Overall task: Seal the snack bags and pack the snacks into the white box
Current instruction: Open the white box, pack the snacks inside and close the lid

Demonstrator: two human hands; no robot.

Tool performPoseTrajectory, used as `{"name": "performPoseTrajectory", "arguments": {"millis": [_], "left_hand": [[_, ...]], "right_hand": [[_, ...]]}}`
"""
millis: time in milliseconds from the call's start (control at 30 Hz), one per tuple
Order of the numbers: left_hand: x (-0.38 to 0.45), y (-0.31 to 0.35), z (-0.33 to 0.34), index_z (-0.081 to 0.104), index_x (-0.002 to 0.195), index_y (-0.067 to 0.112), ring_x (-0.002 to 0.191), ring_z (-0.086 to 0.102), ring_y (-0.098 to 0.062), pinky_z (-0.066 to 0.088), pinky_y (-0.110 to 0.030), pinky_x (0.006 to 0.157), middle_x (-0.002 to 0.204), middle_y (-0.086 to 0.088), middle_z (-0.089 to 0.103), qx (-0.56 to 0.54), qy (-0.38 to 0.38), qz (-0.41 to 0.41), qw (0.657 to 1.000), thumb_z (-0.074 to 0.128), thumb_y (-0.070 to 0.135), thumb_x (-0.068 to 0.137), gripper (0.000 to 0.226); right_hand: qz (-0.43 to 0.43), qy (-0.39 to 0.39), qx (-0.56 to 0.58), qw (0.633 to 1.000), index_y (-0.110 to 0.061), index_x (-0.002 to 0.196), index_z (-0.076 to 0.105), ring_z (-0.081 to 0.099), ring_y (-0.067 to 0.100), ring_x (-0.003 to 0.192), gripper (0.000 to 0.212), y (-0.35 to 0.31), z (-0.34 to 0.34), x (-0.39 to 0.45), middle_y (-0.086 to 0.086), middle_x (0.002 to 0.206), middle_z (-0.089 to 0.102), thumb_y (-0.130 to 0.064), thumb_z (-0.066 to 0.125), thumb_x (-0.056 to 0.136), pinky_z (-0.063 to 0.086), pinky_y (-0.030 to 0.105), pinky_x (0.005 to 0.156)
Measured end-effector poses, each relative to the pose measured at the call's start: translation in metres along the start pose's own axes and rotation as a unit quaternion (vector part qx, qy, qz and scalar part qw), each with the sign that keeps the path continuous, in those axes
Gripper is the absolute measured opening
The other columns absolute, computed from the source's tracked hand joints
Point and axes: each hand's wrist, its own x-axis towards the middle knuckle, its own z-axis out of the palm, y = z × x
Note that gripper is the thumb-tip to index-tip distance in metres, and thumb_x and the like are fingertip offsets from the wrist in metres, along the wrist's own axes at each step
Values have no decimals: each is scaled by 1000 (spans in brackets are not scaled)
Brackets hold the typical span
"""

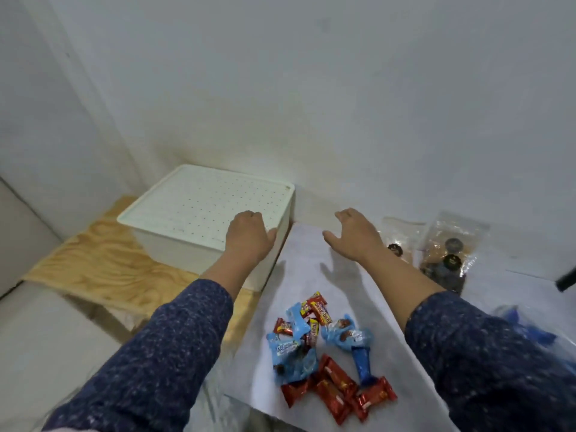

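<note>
The white box [174, 244] stands on a wooden board at the left, covered by a white lid with small holes [199, 201]. My left hand [247, 236] grips the lid's near right corner, fingers curled on top and thumb at the edge. My right hand [353, 233] hovers open, fingers spread, just right of the box above the white table sheet. Clear snack bags [448, 254] holding brown cookies lie at the back right. A heap of red and blue wrapped snacks [327, 353] lies near the front.
The wooden board [103, 269] sits lower than the white-sheeted table [305, 269]. A wall rises straight behind the box and bags. Blue items [530, 328] show at the right edge, partly hidden by my right sleeve. A dark object [567, 279] pokes in at far right.
</note>
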Motion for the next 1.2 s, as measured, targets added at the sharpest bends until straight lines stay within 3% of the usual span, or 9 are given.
{"name": "performPoseTrajectory", "arguments": {"millis": [267,467,600,733,833,1000,1100,1200], "left_hand": [[-31,-85,-1,32,142,8,135,32,-28,33,-37,107,145,-14,36,-23,-12,-90,996,40,47,95,61],[-25,-93,25,13,149,26,145,6,-34,25,-43,115,155,-22,5,-99,-65,-176,977,33,61,91,70],[-16,-97,43,6,150,28,146,-6,-33,21,-45,117,156,-22,-6,-167,-77,-209,961,36,65,88,78],[-7,-99,50,8,150,23,145,-16,-32,12,-46,118,156,-22,-6,-220,-43,-214,951,40,62,88,80],[-3,-96,52,14,149,19,145,-16,-32,14,-46,118,157,-21,-1,-242,-12,-224,944,43,62,88,80],[-1,-92,51,31,142,17,146,-6,-29,25,-45,114,154,-19,17,-269,55,-237,932,52,61,83,77],[0,-89,45,39,136,19,147,0,-26,34,-43,107,151,-15,26,-277,95,-237,926,57,60,79,72],[1,-88,35,43,130,24,147,1,-23,38,-42,104,152,-11,26,-286,132,-233,920,60,57,77,65]], "right_hand": [[-60,-42,32,997,-7,139,36,40,26,130,65,-84,44,3,11,144,39,-46,50,89,40,37,101],[-58,-88,73,992,-20,143,33,39,27,131,62,-91,73,26,12,144,38,-48,50,89,39,38,101],[-39,-114,107,987,-16,141,35,43,28,126,67,-88,87,46,14,137,42,-50,54,86,40,36,100],[-21,-114,158,981,-9,139,38,44,28,126,75,-89,92,59,14,135,45,-47,65,80,40,35,101],[5,-103,195,975,-10,139,40,49,26,123,81,-90,92,63,12,132,51,-48,70,74,44,36,101],[28,-56,271,960,-12,132,49,58,22,107,71,-94,85,62,4,103,59,-44,73,73,47,29,90],[30,-59,304,950,-17,133,45,55,19,110,74,-101,78,66,4,116,59,-43,76,71,42,25,90],[26,-96,349,932,-23,141,35,42,19,130,87,-107,74,69,-2,143,44,-42,78,68,37,30,104]]}}
